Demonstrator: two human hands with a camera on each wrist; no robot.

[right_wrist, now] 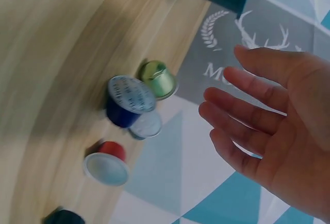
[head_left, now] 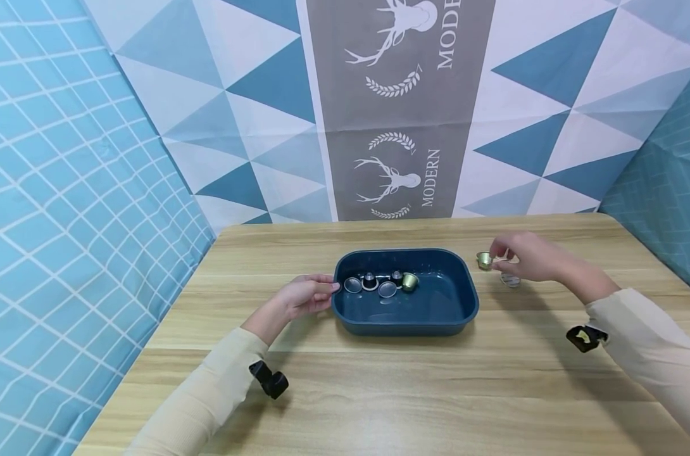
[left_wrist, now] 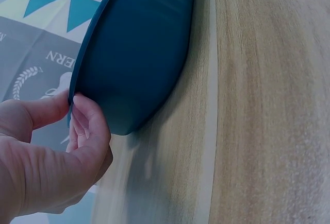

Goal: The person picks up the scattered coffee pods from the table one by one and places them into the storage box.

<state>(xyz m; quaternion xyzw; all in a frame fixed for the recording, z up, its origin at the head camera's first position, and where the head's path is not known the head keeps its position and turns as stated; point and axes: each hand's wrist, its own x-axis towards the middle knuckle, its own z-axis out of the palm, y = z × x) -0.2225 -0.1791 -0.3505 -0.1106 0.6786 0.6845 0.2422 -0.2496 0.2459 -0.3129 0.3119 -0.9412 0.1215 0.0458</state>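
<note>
My left hand pinches the left rim of a dark blue tray between thumb and fingers; the left wrist view shows that grip from below the tray's outer wall. Inside the tray's left half lie several coffee capsules, among them a gold capsule and a dark one. Right of the tray, my right hand hovers beside a gold-green capsule. Its fingers are loosely bent, with nothing between them in the right wrist view. A blue capsule with a printed lid is close by.
Near the right hand stand a red capsule with a pale lid, a whitish lid partly covered by the blue capsule, and a dark capsule at the frame edge. A wooden table carries everything, with a patterned cloth behind.
</note>
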